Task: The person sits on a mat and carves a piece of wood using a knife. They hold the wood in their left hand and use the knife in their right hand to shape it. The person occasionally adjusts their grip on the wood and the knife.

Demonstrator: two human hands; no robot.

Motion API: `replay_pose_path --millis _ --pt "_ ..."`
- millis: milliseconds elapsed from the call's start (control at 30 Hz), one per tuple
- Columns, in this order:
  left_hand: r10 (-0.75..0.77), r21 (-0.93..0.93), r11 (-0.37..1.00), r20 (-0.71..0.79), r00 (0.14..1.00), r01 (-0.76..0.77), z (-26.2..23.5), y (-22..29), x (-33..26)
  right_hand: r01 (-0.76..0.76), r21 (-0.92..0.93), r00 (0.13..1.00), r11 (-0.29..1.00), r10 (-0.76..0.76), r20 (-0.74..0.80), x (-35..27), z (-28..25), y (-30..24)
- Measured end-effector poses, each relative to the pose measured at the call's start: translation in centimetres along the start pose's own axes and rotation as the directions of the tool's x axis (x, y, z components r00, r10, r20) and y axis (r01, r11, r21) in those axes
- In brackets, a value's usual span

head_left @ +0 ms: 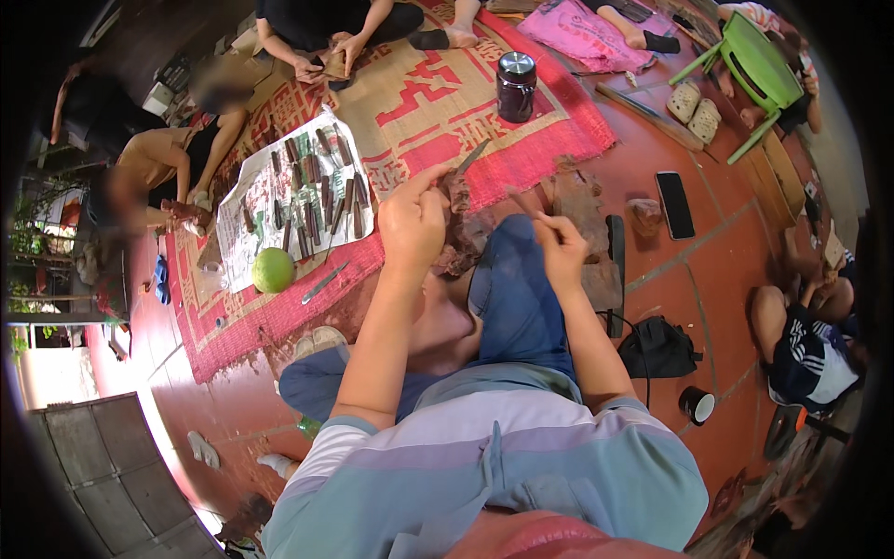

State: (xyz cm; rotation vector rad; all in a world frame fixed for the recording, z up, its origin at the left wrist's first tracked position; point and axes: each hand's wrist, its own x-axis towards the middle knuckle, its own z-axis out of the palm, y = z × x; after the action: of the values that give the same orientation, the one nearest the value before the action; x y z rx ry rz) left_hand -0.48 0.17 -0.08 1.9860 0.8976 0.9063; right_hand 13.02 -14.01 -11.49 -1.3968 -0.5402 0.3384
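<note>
a small knife (474, 156) and a slim reddish-brown piece (522, 200), both held below the dark jar (515, 87)
from where i stood, the left hand (414, 219), below and left of the jar, looked curled closed on the grip end of the knife, the blade slanting up toward the jar; the right hand (561, 250), below and slightly right of it and apart from the left, had its fingertips drawn together at the slim piece (how firmly, i couldn't tell). dark sticks (327, 193) lay on printed paper (237, 200) left of the jar. good work, i judged, called for a steady pinch well back from the edge, short light strokes, and a blade angled away from the right fingers and the raised knee (510, 240).
</note>
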Motion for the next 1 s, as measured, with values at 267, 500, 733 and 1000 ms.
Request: replay_pose_path --millis 267,500,733,1000 --pt "0.037 0.031 0.999 -0.004 0.999 -0.036 0.0 0.2 -0.3 0.538 0.016 0.809 0.843 -0.522 0.268 1.2 4.2 -7.6" --pt "0.108 -0.013 0.994 -0.034 0.994 -0.108 0.3 -0.6 0.4 0.175 0.121 0.983 0.977 -0.180 0.031 1.3 0.4 1.0" --pt "0.058 -0.015 0.998 -0.006 0.998 -0.058 -0.5 0.0 -0.1 -0.090 0.293 0.925 0.952 -0.029 0.378 2.8 3.7 -1.4" --pt "0.080 -0.119 0.990 0.018 0.997 -0.077 -0.7 -0.3 -0.4 -0.066 0.436 0.918 0.898 -0.117 0.379 5.9 3.2 -8.9"
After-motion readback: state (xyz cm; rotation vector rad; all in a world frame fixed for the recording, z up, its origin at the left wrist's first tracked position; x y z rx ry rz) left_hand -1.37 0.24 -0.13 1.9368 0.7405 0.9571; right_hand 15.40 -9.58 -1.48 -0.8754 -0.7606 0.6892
